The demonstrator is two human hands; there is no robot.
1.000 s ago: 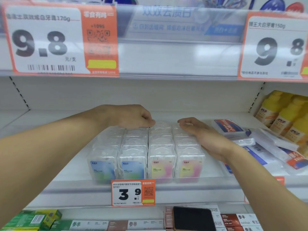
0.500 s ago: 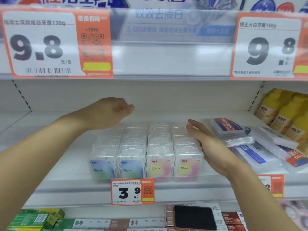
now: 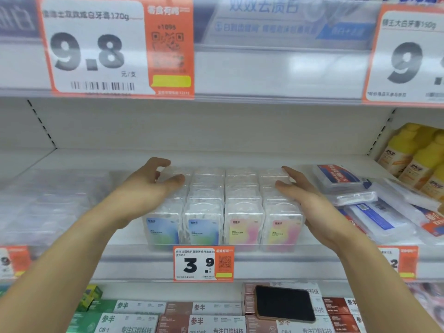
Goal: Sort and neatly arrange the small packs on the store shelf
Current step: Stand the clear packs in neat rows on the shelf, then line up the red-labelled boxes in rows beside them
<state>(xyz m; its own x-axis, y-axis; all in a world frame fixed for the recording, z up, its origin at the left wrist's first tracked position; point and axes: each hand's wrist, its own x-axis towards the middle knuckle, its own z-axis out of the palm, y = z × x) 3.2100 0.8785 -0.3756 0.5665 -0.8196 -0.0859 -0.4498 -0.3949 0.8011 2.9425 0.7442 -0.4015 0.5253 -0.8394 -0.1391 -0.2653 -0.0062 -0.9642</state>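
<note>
Standing between the two hands were the small packs [image 3: 223,207] — rows running front to back; left hand [image 3: 146,191] and right hand [image 3: 302,195] were spread wide, equally near, nothing gripped.

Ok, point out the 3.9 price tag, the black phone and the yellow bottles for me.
3.9 price tag [image 3: 203,263]: head view, on the white part with the digits.
black phone [image 3: 284,303]: head view, middle of its dark screen.
yellow bottles [image 3: 419,156]: head view, on the body of a bottle at far right.
</note>
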